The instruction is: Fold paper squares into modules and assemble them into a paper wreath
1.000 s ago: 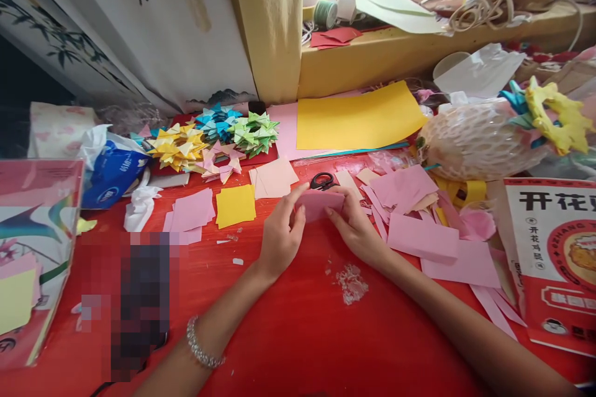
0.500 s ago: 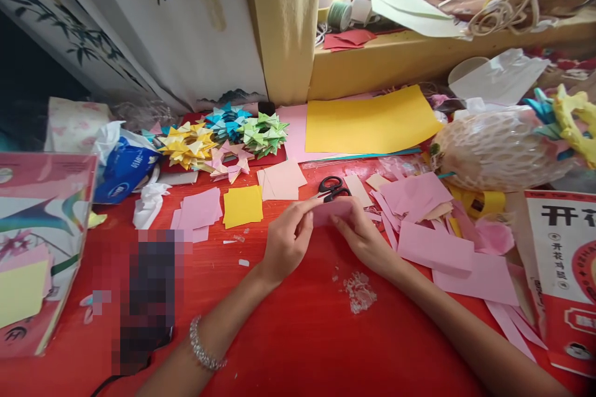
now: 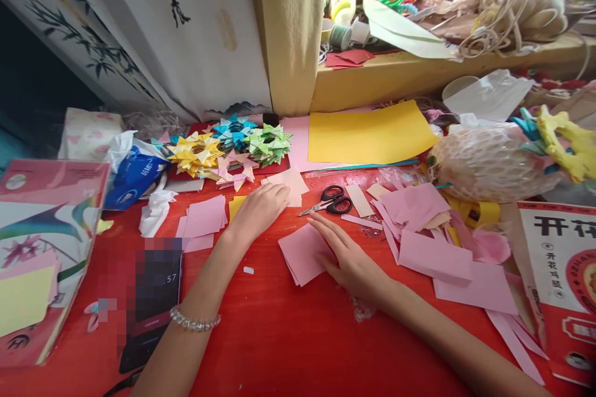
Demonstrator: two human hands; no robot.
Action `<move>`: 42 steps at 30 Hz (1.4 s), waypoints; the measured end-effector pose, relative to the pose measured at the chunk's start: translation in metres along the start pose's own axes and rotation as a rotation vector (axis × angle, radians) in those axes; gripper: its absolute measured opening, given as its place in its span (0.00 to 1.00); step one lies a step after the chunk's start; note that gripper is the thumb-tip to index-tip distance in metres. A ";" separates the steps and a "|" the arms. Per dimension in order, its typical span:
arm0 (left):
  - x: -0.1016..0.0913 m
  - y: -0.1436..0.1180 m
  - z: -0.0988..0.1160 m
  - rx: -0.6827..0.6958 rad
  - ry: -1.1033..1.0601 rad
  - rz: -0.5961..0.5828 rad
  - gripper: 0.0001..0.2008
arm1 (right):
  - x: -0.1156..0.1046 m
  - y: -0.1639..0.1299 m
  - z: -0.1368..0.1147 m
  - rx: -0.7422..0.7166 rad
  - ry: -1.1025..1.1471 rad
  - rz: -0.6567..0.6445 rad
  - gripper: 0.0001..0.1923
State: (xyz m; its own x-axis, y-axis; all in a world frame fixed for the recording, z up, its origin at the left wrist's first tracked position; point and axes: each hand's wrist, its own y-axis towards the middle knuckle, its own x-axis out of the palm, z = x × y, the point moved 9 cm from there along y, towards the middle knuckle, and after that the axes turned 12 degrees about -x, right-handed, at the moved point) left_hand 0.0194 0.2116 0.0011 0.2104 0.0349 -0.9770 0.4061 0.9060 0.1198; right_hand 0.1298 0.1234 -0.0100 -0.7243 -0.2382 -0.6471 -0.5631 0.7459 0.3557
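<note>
My left hand (image 3: 263, 206) reaches forward with its fingers stretched over a small stack of pale peach paper squares (image 3: 294, 185). A yellow paper stack (image 3: 236, 205) is partly hidden behind that hand. On the red table, my right hand (image 3: 347, 257) lies with fingers extended along the right edge of a few pink paper squares (image 3: 302, 253), its thumb near their surface. Black-handled scissors (image 3: 331, 200) lie just beyond the right fingertips, blades pointing left. Another pile of pink squares (image 3: 205, 220) sits left of my left hand.
Folded paper star rings (image 3: 195, 154) stand at the back left, beside a blue tissue pack (image 3: 135, 175). A large yellow sheet (image 3: 367, 133) lies at the back. Pink scraps (image 3: 435, 251) cover the right side. A phone (image 3: 156, 304) lies near my left forearm.
The pink paper held up between both hands is now down on the table by my right hand. My left hand has moved left and forward, onto the peach squares. The view has shifted slightly.
</note>
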 end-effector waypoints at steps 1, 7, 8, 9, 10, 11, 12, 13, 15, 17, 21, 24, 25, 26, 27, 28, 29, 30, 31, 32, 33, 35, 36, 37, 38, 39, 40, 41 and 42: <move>0.001 -0.001 0.000 0.014 0.017 -0.003 0.12 | -0.002 0.000 -0.002 -0.029 -0.024 0.019 0.30; -0.001 -0.002 -0.003 0.081 0.078 -0.003 0.10 | -0.015 0.000 0.006 0.034 0.031 0.142 0.25; -0.002 -0.002 -0.003 0.083 0.086 0.004 0.10 | -0.018 0.000 0.010 0.066 0.072 0.174 0.23; -0.003 -0.002 -0.003 0.079 0.094 0.012 0.10 | -0.020 0.001 0.013 0.098 0.124 0.206 0.21; -0.004 -0.002 -0.002 0.071 0.103 0.021 0.11 | -0.022 0.002 0.017 0.129 0.187 0.237 0.20; -0.005 -0.002 -0.002 0.061 0.112 0.029 0.11 | -0.024 0.004 0.019 0.155 0.257 0.265 0.18; -0.006 -0.002 -0.001 0.051 0.120 0.035 0.11 | -0.025 0.007 0.022 0.176 0.330 0.291 0.17; -0.006 -0.002 -0.001 0.042 0.127 0.039 0.12 | -0.027 0.012 0.025 0.197 0.400 0.311 0.17; -0.007 -0.002 -0.002 0.028 0.130 0.045 0.12 | -0.032 0.024 0.033 0.256 0.495 0.338 0.15; -0.006 -0.002 -0.005 0.017 0.120 0.050 0.12 | -0.033 0.039 0.046 0.354 0.522 0.313 0.12; -0.004 -0.001 -0.012 -0.002 0.082 0.068 0.12 | -0.024 0.065 0.072 0.521 0.661 0.229 0.09; -0.003 -0.002 -0.013 -0.005 0.043 0.085 0.12 | -0.015 0.076 0.081 0.553 0.728 0.170 0.09; -0.003 -0.002 -0.013 -0.005 0.028 0.089 0.13 | -0.014 0.078 0.082 0.556 0.745 0.166 0.09; -0.003 -0.002 -0.014 -0.009 0.012 0.093 0.13 | -0.013 0.078 0.083 0.554 0.760 0.167 0.10; -0.003 -0.002 -0.015 -0.016 -0.004 0.096 0.14 | -0.013 0.078 0.084 0.550 0.774 0.171 0.11; -0.003 -0.002 -0.017 -0.027 -0.020 0.099 0.14 | -0.013 0.078 0.084 0.545 0.789 0.171 0.12; -0.004 -0.001 -0.019 -0.042 -0.036 0.100 0.14 | -0.013 0.077 0.084 0.539 0.802 0.168 0.12; -0.004 -0.001 -0.021 -0.058 -0.052 0.101 0.15 | -0.013 0.077 0.084 0.533 0.821 0.160 0.12; -0.003 -0.001 -0.023 -0.075 -0.068 0.102 0.15 | -0.012 0.077 0.084 0.529 0.846 0.149 0.12; -0.003 0.000 -0.025 -0.090 -0.083 0.101 0.15 | -0.012 0.076 0.084 0.528 0.874 0.138 0.12; -0.003 0.000 -0.027 -0.103 -0.097 0.101 0.15 | -0.011 0.076 0.085 0.531 0.901 0.127 0.13; -0.002 0.000 -0.029 -0.124 -0.120 0.102 0.15 | -0.010 0.075 0.085 0.547 0.937 0.102 0.15; -0.001 0.001 -0.030 -0.132 -0.129 0.102 0.15 | -0.009 0.075 0.085 0.554 0.941 0.088 0.15; -0.001 0.001 -0.030 -0.139 -0.136 0.102 0.15 | -0.009 0.075 0.085 0.556 0.934 0.076 0.16; -0.001 0.001 -0.030 -0.145 -0.142 0.101 0.15 | -0.009 0.075 0.085 0.556 0.927 0.066 0.16; 0.000 0.001 -0.029 -0.153 -0.147 0.100 0.15 | -0.008 0.075 0.084 0.555 0.920 0.058 0.16; 0.000 0.001 -0.029 -0.163 -0.152 0.099 0.15 | -0.008 0.075 0.084 0.552 0.914 0.054 0.16; 0.000 0.001 -0.029 -0.178 -0.157 0.101 0.15 | -0.007 0.076 0.084 0.547 0.909 0.054 0.16; 0.000 0.001 -0.030 -0.201 -0.162 0.105 0.15 | -0.006 0.076 0.084 0.542 0.906 0.054 0.16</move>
State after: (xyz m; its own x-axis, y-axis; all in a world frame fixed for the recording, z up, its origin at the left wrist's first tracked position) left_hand -0.0067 0.2252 -0.0036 0.3877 0.0801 -0.9183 0.1935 0.9669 0.1660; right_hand 0.1252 0.2338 -0.0355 -0.8953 -0.4052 0.1852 -0.4304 0.8940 -0.1246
